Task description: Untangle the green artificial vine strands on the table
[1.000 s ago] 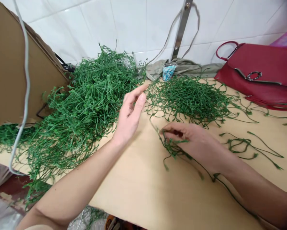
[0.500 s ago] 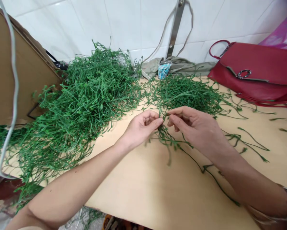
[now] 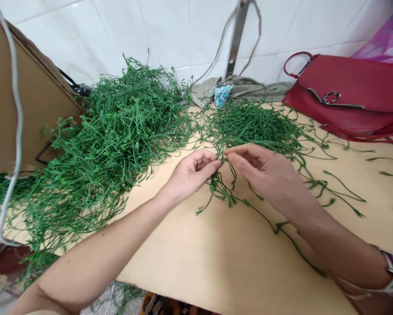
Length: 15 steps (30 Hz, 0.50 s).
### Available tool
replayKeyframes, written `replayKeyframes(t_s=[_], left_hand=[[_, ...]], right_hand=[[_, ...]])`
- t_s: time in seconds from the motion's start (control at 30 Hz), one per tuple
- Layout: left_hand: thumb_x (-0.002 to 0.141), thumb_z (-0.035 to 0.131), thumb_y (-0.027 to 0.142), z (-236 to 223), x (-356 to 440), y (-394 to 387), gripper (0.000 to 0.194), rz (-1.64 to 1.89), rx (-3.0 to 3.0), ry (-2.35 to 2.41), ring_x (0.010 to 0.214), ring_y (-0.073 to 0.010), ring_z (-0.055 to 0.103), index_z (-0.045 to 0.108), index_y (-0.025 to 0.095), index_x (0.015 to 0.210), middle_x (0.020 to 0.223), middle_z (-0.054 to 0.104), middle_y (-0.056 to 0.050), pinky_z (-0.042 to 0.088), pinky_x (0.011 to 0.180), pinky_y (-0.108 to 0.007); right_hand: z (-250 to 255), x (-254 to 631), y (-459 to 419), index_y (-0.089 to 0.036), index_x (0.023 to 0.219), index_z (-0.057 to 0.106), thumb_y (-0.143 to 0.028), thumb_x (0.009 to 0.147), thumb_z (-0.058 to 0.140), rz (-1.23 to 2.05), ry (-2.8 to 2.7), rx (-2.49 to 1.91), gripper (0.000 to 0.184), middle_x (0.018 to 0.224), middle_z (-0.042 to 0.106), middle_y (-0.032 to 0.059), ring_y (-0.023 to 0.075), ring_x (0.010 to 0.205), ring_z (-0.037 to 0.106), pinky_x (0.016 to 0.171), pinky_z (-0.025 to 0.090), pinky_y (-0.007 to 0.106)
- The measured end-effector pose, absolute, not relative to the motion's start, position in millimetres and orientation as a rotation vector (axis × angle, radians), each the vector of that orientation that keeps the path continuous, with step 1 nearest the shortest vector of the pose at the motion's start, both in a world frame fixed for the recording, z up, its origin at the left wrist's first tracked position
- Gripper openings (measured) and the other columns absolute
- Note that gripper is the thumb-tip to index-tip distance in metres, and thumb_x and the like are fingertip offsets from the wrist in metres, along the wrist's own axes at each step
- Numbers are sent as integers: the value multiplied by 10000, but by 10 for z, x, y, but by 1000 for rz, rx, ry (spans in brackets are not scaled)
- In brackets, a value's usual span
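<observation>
My left hand pinches a few thin green stems between thumb and fingertips; their branched tips hang below it over the table. Close beside it, my right hand has thumb and forefinger pressed together at the stems, and whatever is between these fingertips is too small to make out. A smaller heap of green stems lies just behind both hands. To the left spreads a much larger heap of branched green stems. Several loose stems lie to the right of my right forearm.
A cardboard box and a white cable stand at the left. Along the tiled wall are a blue-and-white cup, a grey-green cloth and a metal bracket. A red handbag sits at the back right of the pale table.
The stem tips under my left hand have shifted and now hang lower left. My right fingertips have moved slightly left with thumb and forefinger closer together. The view has shifted a little.
</observation>
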<state>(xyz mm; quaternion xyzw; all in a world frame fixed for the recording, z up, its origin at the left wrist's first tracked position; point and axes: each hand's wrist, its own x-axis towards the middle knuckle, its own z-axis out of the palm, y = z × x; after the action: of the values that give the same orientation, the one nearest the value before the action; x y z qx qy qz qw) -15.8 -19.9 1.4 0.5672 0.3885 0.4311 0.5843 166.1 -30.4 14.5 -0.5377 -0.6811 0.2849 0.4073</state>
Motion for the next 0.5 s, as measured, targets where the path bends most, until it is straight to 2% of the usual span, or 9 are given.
replayKeyframes(t_s=[0.1, 0.23, 0.5], left_hand=[[841, 721, 342, -5, -162, -197, 231, 984, 1352, 918, 613, -74, 422, 555, 182, 827, 709, 502, 53, 344, 593, -237], [861, 695, 321, -15, -159, -180, 192, 1016, 1365, 936, 675, -91, 455, 572, 175, 838, 741, 524, 34, 371, 648, -243], [951, 582, 328, 19, -150, -224, 188, 918, 1289, 956, 607, -97, 416, 536, 184, 839, 693, 481, 42, 340, 600, -247]], right_hand=[[131, 1624, -303, -237, 877, 740, -418, 848, 684, 699, -1699, -1386, 191, 856, 772, 30, 209, 788, 699, 724, 525, 338], [167, 1609, -318, -238, 849, 737, -315, 816, 651, 656, -1712, -1476, 120, 796, 767, 21, 203, 728, 698, 663, 511, 323], [149, 1670, -291, -241, 800, 694, -222, 777, 592, 492, -1759, -1433, 106, 785, 753, 10, 195, 712, 678, 671, 501, 319]])
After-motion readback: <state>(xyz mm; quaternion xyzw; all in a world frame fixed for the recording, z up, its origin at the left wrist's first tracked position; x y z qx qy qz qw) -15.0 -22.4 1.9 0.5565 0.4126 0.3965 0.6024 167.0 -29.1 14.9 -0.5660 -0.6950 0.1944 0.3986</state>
